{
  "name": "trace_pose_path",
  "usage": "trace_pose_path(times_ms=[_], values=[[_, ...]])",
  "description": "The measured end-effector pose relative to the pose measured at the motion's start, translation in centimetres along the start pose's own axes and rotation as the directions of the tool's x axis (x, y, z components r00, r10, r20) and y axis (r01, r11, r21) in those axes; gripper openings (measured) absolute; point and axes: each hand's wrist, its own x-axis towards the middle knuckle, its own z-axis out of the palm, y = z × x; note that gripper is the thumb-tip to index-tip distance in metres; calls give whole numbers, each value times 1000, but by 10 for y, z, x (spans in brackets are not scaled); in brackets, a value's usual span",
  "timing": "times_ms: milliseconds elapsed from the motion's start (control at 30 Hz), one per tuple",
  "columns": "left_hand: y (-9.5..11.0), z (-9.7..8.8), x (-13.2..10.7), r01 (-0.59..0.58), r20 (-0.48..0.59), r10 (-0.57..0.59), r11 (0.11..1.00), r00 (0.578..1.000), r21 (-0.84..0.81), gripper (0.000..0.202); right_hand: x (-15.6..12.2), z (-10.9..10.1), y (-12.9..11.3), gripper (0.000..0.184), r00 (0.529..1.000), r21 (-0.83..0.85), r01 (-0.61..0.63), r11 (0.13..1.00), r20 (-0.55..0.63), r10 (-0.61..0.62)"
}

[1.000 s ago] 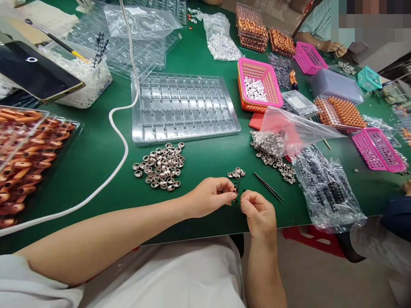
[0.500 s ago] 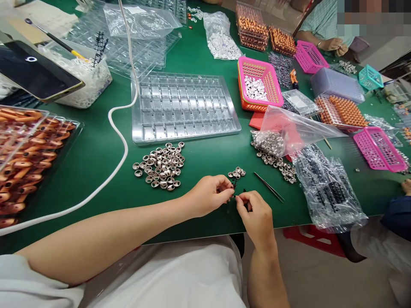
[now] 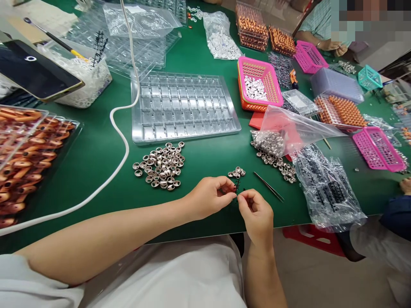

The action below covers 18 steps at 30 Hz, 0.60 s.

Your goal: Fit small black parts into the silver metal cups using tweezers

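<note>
My left hand pinches a thin black plastic strip with small side prongs, which sticks up past the fingertips. Close against it, my right hand is closed too, thumb and forefinger meeting at the strip's lower end; whatever sits between those fingertips is too small to make out. Just beyond the hands lies a small cluster of silvery metal rings. A pair of tweezers rests to the right of them. Left of my hands is a larger pile of the same metal rings.
Behind the ring pile lies a clear compartment tray. A white cable curves across the green table. Rightward are a pink basket with white parts, a bag of rings and a bag of black strips. A co-worker's hands show far right.
Both hands have shifted very slightly to the right, and their fingertips have drawn closer together at the black strip. The rings and tweezers have stayed put.
</note>
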Motion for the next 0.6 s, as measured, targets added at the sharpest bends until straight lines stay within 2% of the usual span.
trace_pose_path(times_ms=[133, 300, 600], values=[[-1, 0, 1, 8, 28, -6, 997, 1000, -73, 13, 1, -3, 5, 19, 993, 125, -99, 987, 72, 91], [-2, -1, 3, 56, 155, -13, 959, 988, -278, 18, 4, -7, 17, 24, 970, 346, -181, 921, 217, 110], [2, -1, 2, 121, 197, -60, 941, 979, -316, 20, 3, -7, 22, 21, 966, 414, -175, 893, 247, 74]])
